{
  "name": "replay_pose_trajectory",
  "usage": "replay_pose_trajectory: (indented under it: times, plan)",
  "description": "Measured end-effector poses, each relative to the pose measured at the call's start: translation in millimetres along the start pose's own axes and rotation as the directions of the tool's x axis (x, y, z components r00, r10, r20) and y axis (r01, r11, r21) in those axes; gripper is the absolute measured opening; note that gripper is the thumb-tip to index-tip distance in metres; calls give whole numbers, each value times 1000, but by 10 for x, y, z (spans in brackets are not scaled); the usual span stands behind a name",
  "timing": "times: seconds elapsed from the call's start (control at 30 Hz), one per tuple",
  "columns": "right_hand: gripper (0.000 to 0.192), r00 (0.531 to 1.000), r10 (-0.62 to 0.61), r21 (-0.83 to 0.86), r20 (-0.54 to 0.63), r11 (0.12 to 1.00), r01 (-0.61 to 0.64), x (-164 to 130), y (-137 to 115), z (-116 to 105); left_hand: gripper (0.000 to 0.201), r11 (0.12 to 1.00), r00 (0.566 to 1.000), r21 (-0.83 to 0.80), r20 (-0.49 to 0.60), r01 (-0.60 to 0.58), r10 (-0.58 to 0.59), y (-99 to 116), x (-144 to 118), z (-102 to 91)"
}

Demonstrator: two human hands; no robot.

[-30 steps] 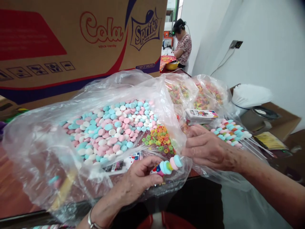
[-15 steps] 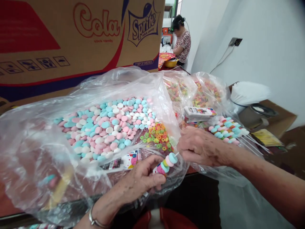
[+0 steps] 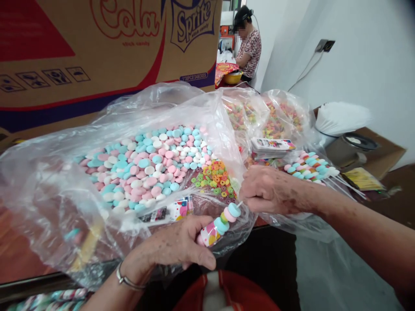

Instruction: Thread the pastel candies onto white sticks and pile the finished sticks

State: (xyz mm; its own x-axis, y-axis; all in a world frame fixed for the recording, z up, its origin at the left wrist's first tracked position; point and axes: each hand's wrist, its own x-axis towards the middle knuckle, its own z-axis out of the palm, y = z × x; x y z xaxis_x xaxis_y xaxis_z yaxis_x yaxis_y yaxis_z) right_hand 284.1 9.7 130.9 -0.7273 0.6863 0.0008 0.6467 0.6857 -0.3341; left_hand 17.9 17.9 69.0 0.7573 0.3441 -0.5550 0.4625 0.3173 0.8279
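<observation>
A candy skewer (image 3: pixel 223 224) of pink, blue and green sweets, with a colourful printed label round its lower part, slants between my hands. My right hand (image 3: pixel 262 190) is closed round the bare stick at its upper end. At the lower end, my left hand (image 3: pixel 186 244) has thumb and index finger spread on either side of the sweets, the thumb apart from them; its other fingers are mostly hidden underneath. Just behind lie printed label cards (image 3: pixel 168 210). Pink, blue and white candies (image 3: pixel 139 168) and ring-shaped gummies (image 3: pixel 215 179) are heaped on clear plastic.
Finished-looking skewers (image 3: pixel 309 166) lie at the right, near a stack of cards (image 3: pixel 272 147). Bags of gummies (image 3: pixel 275 116) stand behind. A large carton (image 3: pixel 129 56) blocks the back left. A metal mug (image 3: pixel 346 149) stands right. A co-worker (image 3: pixel 249 52) is in the background.
My left thumb has come away from the sweets and my left hand has opened, showing more of the label. My right hand keeps its grip on the stick.
</observation>
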Motion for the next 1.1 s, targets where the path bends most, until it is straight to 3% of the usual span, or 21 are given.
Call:
replay_pose_trajectory:
  times: [0.2, 0.5, 0.67, 0.77, 0.97, 1.03, 1.1]
  plan:
    - [27, 997, -65, -1, -40, 998, 65, 34, 19, -18, 39, 997, 995, -81, 95, 8, 0, -42, 19, -75]
    - [26, 999, 47, 37, -10, 998, -46, 69, -52, 16, 48, 988, 990, -105, -95, -116, 106, -8, 91, 20]
    - [23, 995, -94, 25, 37, 995, 93, 187, -132, 222, 36, 995, 988, -11, -119, -95, 94, 56, 171, 120]
    - [24, 990, -133, -68, 41, 988, 135, 222, -153, 297, 40, 992, 982, -8, -145, -122, 120, 87, 211, 166]
    - [27, 979, -204, -108, -13, 973, 202, 221, -112, 258, 24, 960, 964, -146, -154, -240, 218, 118, 130, 172]
    - [28, 976, -219, -88, -6, 972, 218, 242, -105, 262, 29, 939, 955, -220, -196, -263, 222, 117, 127, 202]
    - [22, 976, -200, -59, -84, 979, 195, 257, -105, 282, 29, 919, 941, -282, -277, -275, 196, 116, 144, 243]
